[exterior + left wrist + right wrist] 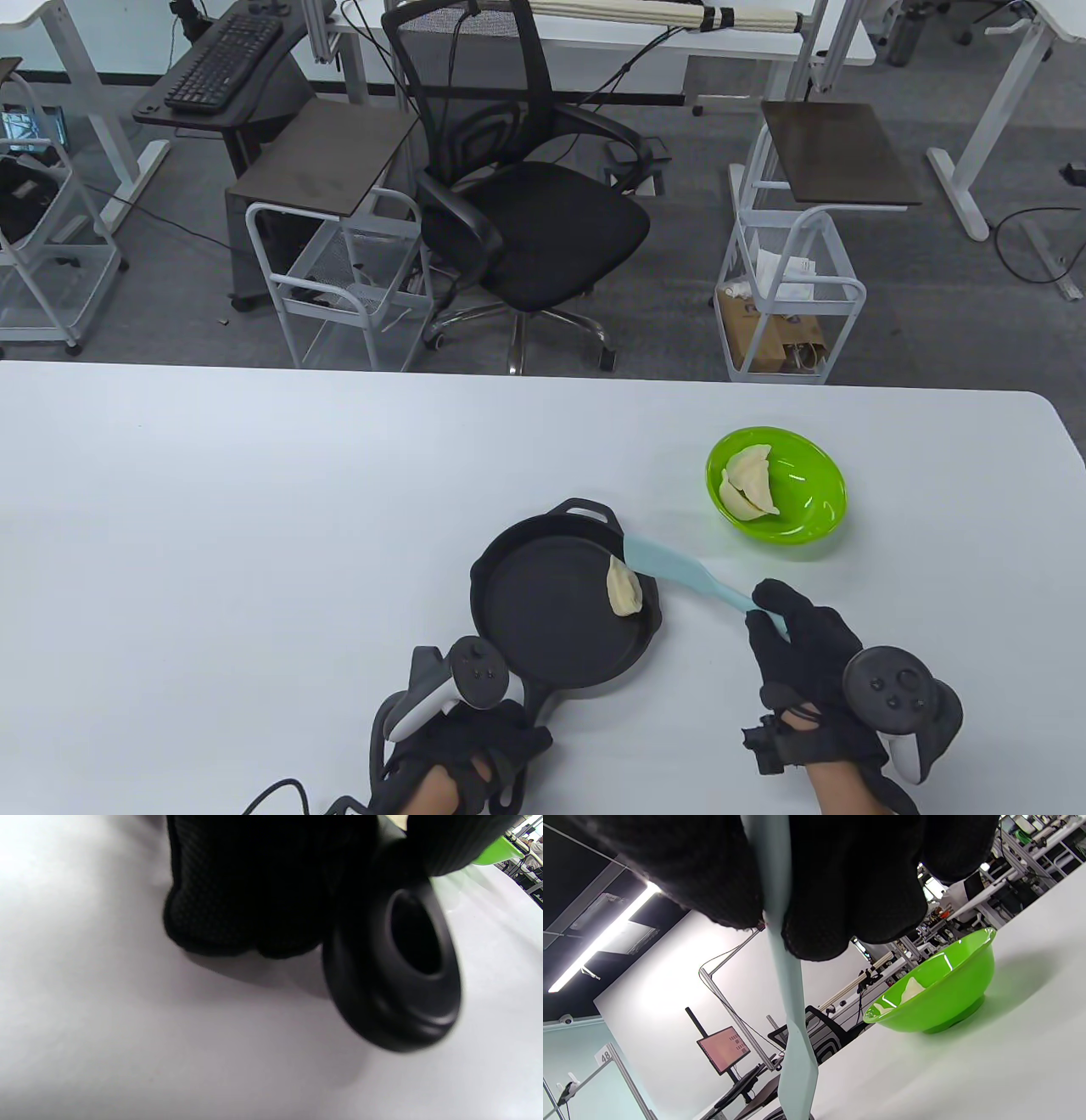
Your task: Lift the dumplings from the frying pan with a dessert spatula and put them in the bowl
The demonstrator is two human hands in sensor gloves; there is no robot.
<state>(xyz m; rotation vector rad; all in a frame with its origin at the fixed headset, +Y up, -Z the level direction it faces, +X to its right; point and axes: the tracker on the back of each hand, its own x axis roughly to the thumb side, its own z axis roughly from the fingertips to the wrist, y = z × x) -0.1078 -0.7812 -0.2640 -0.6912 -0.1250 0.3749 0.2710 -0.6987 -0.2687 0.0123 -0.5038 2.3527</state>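
Note:
A black frying pan (543,615) sits on the white table with one pale dumpling (623,591) against its right wall. My left hand (475,739) grips the pan's handle (394,967) at the bottom. My right hand (793,645) holds the handle of a light blue dessert spatula (679,573), whose blade tip lies over the pan's right rim, touching the dumpling's far end. The spatula (791,1005) runs down from my right fingers (840,899) in the right wrist view. A green bowl (806,518) to the right of the pan holds two dumplings (747,488).
The table's far edge (509,373) runs behind the bowl. Beyond it stand a black office chair (517,212) and white wire carts (789,289). The green bowl (937,997) shows low on the table in the right wrist view.

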